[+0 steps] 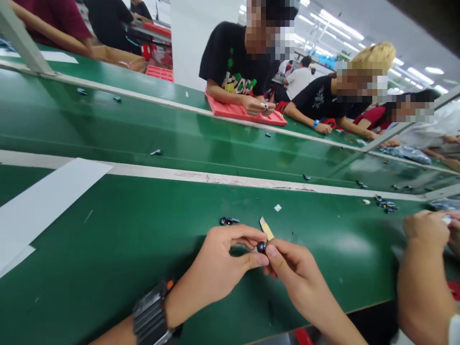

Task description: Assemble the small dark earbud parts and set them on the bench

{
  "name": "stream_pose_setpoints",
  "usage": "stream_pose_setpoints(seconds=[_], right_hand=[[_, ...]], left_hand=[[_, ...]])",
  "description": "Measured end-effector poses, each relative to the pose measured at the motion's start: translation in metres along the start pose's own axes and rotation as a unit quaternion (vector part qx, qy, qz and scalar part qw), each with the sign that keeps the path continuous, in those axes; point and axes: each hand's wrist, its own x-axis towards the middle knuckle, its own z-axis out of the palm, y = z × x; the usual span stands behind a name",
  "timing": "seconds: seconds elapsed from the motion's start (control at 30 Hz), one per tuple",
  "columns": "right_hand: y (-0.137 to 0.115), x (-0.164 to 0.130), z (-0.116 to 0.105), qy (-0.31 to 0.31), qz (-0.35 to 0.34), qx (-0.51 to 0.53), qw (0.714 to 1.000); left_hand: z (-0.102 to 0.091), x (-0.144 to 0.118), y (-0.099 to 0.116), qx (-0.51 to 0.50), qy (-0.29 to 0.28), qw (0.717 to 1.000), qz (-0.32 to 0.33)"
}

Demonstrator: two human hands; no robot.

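Left hand (223, 261) and right hand (287, 268), lower centre: fingertips pinched narrow on small dark part (261, 247) (right also grips yellowish blade (266, 228)), above green surface (125, 239).

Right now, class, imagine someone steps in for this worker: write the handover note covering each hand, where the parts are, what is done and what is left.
Left hand: wearing a wristwatch, pinching a small dark round part between thumb and forefinger.
Right hand: touching the same part and holding a yellowish blade-like tool that points upward.
Parts: a few similar dark pieces lie on the green table just beyond the hands; a bigger cluster sits to the right, near a neighbour's hand.
Done: cannot tell.
Left: the held part is still in hand; loose pieces remain on the table.
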Motion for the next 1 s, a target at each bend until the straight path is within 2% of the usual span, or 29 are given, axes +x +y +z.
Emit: stream_pose_setpoints(seconds=[0.13,0.2,0.3,0.4,0.63,0.87,1.0], right_hand=[[-0.008,0.001,-0.002,-0.003,0.001,0.088,0.996],[-0.010,0.004,-0.003,-0.007,-0.003,0.104,0.995],[-0.012,0.008,-0.004,-0.011,-0.009,0.116,0.993],[-0.011,0.011,-0.005,-0.013,-0.014,0.114,0.993],[-0.006,0.013,-0.003,-0.003,-0.024,0.091,0.996],[-0.004,0.011,0.000,0.006,-0.013,0.135,0.991],[0.006,0.010,-0.001,0.007,0.017,0.097,0.995]], left_hand=[[0.003,0.004,0.007,-0.113,0.004,0.993,-0.032],[0.003,0.005,0.008,-0.127,0.019,0.991,-0.049],[0.001,0.005,0.010,-0.005,0.044,0.999,-0.003],[0.000,0.004,0.013,0.111,0.056,0.990,0.061],[-0.003,0.005,0.015,0.204,0.059,0.968,0.131],[-0.003,0.002,0.012,0.216,0.018,0.966,0.138],[-0.003,0.002,0.004,0.234,-0.029,0.968,0.088]])
